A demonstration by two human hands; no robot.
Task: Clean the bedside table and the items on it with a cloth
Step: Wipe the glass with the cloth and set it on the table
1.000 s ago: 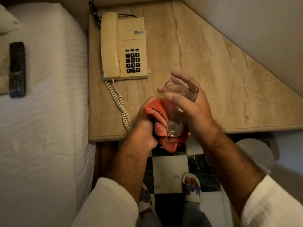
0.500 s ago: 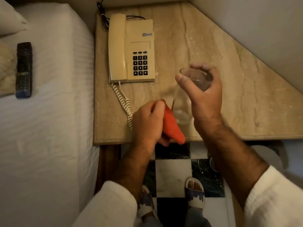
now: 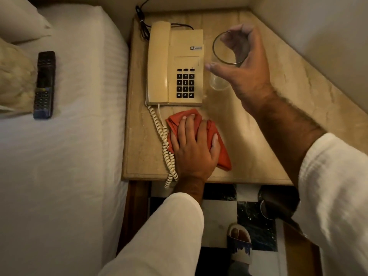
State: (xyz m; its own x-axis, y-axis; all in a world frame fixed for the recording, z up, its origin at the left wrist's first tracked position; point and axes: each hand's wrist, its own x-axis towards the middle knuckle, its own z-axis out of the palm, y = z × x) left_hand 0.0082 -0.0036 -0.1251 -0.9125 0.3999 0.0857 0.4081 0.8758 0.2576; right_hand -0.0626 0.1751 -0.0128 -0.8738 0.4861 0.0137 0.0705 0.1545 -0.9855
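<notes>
White towelling sleeves [image 3: 159, 236], hairy forearms [image 3: 282, 120], blue-patterned open-toed slipper [image 3: 240, 249].

Under the left grip [image 3: 194, 148], the middle of the cloth [image 3: 225, 158] is covered. Inside the right grip [image 3: 243, 64], the glass [image 3: 218, 84] wall blurs; whether its base meets the table [image 3: 239, 140] is unclear.

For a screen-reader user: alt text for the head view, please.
A person's left hand presses an orange cloth on a marble bedside table while the right hand holds a clear glass beside a beige telephone.
</notes>
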